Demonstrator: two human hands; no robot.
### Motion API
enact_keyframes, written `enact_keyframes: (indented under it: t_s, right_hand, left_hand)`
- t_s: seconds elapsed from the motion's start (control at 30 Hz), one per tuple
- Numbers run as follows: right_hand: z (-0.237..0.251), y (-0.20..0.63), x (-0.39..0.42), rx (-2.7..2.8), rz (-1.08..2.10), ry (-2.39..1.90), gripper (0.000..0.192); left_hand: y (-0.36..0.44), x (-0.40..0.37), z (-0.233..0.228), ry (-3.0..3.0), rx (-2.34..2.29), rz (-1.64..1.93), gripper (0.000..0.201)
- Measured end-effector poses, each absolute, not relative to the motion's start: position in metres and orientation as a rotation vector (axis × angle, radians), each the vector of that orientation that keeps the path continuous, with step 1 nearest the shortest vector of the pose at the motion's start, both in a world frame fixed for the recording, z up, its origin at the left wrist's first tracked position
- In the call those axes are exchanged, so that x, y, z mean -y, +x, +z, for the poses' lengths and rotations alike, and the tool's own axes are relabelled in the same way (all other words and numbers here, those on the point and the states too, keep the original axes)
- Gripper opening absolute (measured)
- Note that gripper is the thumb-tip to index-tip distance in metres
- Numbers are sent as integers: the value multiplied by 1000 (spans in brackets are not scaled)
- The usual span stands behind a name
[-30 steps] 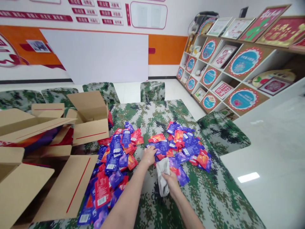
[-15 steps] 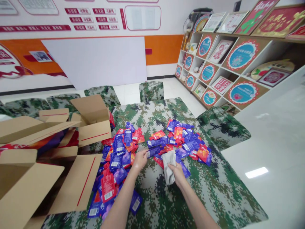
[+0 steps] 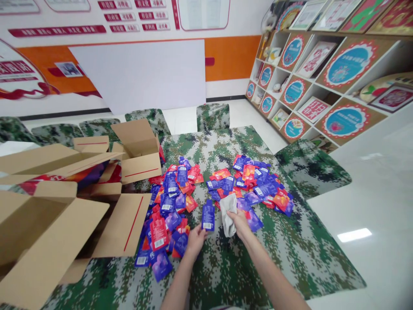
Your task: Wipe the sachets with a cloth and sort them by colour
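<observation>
Between the thumb and fingers of my left hand (image 3: pixel 195 242) is the lower end of a purple pouch (image 3: pixel 208 216), held upright with its barcode side toward me. My right hand (image 3: pixel 239 224) grips a crumpled light grey cloth (image 3: pixel 228 214) just to the right of that pouch. A heap of purple and red pouches (image 3: pixel 171 202) lies to the left, its near part close to my left hand. Beyond and to the right of the cloth spreads a second heap of such pouches (image 3: pixel 264 189).
Open cardboard boxes (image 3: pixel 129 228) stand along the left of the table (image 3: pixel 290 258), which wears a camouflage cover. Chairs in matching covers, such as one chair (image 3: pixel 312 168) at the right, surround it. A shelf unit (image 3: pixel 300 86) stands at the back right.
My left hand has drawn the pouch back toward me and turned it from sideways to upright. My right hand keeps the cloth at nearly the same place. The view has shifted slightly.
</observation>
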State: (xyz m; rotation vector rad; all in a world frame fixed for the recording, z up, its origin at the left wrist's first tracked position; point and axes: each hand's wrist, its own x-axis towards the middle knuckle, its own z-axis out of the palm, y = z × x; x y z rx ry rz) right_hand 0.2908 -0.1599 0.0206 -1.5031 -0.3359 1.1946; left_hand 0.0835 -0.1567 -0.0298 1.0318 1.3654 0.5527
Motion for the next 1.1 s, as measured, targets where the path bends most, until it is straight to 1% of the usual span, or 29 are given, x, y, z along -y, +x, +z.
enact_keyframes:
  t_s: [0.07,0.17,0.27,0.33,0.37,0.47,0.57,0.73,0.83,0.97,1.1]
  right_hand:
    - [18,288,160,409,1210,-1542,38]
    - [18,284,154,741,1124,-1718,38]
    - [24,270,149,1348,892,-1866,52]
    - [29,254,150,1730,761,-1863,60]
    - [30,246,151,1882,734,-1844,60]
    - [28,224,159,2167,742,-1793,43]
    - [21,214,163,2243,784,-1784,32]
    - [12,218,142,2150,866,-1865,26]
    - [8,223,120,2186,790,-1849,25]
    - [4,228,85,2194,637,-1891,32]
    - [9,232,62,2227,623,-1910,31]
  left_hand:
    - [73,159,-21,1244,-1388,517,44]
    - [66,166,-4,1839,-1389,393,63]
    - [73,179,7,2249,-1173,206,74]
    - [81,187,7,2320,-1097,95,73]
    - [85,191,5,2315,-1104,50,70]
    - [88,198,-4,2251,-1145,-46,58]
    - [85,198,-11,2222,-1124,-71,52]
    - [82,193,-16,2243,-1107,-56,64]
    - [82,190,-19,2240,-1109,-82,70]
    - [81,188,-21,2252,-1083,-58,77]
    - [81,188,-18,2254,-1080,-61,79]
